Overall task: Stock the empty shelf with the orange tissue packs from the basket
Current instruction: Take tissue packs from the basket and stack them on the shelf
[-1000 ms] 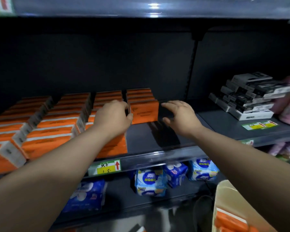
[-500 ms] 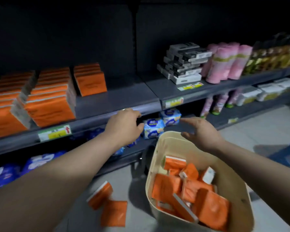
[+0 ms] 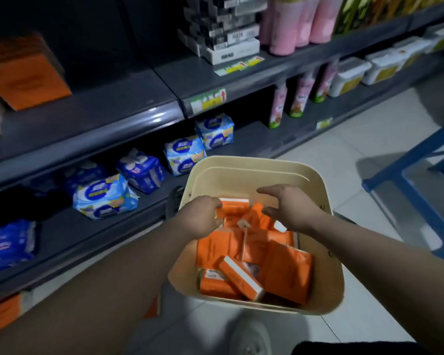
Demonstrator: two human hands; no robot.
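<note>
While the cream basket (image 3: 326, 283) stands on the pale floor (image 3: 344, 160) in front of the shelf (image 3: 92, 116), both hands reach down into it over a loose heap of orange packs (image 3: 287, 270). The left hand (image 3: 203, 217) has its fingers curled onto one pack (image 3: 235, 204) at the far end of the heap, though whether it has truly gripped it cannot be told; the right hand (image 3: 290, 208) hovers spread, palm down, holding nothing. Up on the shelf at far left sits a blurred row of stocked packs (image 3: 28, 78), with bare grey board beside it.
</note>
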